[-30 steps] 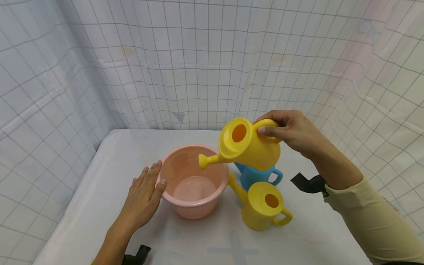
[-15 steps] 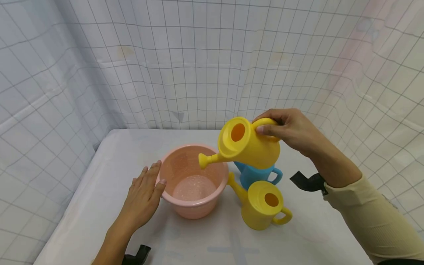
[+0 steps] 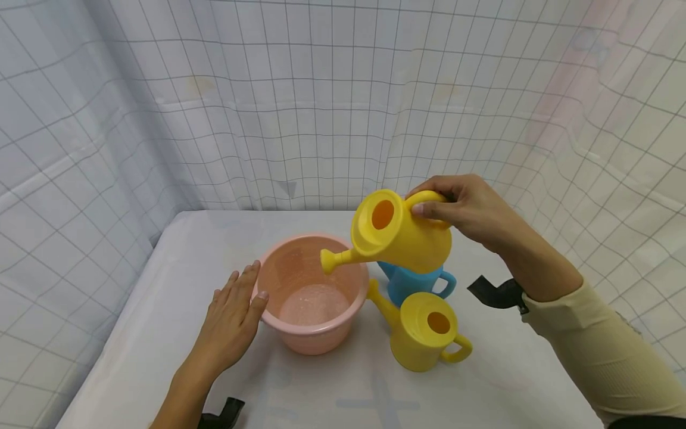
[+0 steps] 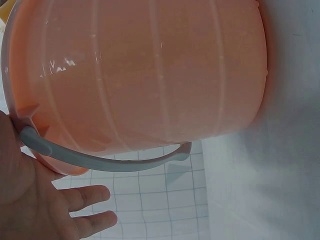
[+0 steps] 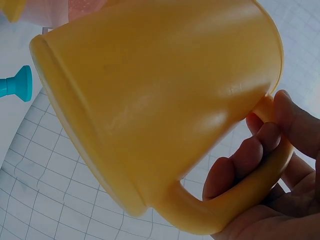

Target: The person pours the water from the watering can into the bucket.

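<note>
My right hand [image 3: 471,211] grips the handle of a bright yellow watering can [image 3: 412,244], fingers curled round it in the right wrist view. The can is raised and tilted left, its spout over a pink bucket [image 3: 313,345] with a shiny bottom. My left hand [image 3: 230,319] rests at the bucket's left rim, fingers extended. In the left wrist view, the bucket's grey handle [image 4: 110,164] hangs down along its side by that hand. A second yellow watering can [image 3: 420,339] stands upright right of the bucket. Behind it is a blue watering can [image 3: 409,287], partly hidden by the raised one.
The bucket and cans stand on a white-covered table [image 3: 177,268]. A white grid-patterned curtain [image 3: 321,107] surrounds the back and sides. Black straps show at both wrists, and the right forearm wears a pale yellow sleeve [image 3: 600,351].
The raised watering can and my right hand have shifted very slightly left. My left hand keeps its place at the bucket rim.
</note>
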`<state>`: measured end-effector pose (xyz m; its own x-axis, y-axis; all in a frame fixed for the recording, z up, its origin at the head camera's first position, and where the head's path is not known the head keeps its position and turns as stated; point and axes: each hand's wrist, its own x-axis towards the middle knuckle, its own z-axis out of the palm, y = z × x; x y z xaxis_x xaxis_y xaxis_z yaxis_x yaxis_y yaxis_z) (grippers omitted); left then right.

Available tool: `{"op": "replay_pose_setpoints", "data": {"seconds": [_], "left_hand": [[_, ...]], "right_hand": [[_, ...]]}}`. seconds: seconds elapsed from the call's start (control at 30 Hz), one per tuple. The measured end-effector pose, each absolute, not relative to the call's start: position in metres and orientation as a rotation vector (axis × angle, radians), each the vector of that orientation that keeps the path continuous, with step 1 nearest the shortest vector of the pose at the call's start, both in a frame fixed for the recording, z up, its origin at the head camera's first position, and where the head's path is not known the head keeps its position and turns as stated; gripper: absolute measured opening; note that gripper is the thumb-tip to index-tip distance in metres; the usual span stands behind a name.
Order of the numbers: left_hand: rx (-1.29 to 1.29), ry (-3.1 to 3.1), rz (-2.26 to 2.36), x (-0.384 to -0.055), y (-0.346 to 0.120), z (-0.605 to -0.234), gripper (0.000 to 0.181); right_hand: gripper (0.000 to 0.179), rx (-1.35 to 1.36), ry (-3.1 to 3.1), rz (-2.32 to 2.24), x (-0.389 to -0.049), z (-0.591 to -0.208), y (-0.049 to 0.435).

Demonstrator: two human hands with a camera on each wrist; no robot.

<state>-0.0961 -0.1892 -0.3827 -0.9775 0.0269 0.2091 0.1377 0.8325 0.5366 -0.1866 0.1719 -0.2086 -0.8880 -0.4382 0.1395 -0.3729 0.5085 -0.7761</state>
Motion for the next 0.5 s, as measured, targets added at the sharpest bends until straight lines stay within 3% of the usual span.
{"op": "replay_pose_setpoints", "data": {"seconds": [0.5], "left_hand": [[-0.123,-2.82,-0.851,-0.0962,-0.1884,-0.3829,0.058]], "right_hand": [[0.027,-0.698,2.689,-1.328,-0.1866,-0.2091,0.172]]}}
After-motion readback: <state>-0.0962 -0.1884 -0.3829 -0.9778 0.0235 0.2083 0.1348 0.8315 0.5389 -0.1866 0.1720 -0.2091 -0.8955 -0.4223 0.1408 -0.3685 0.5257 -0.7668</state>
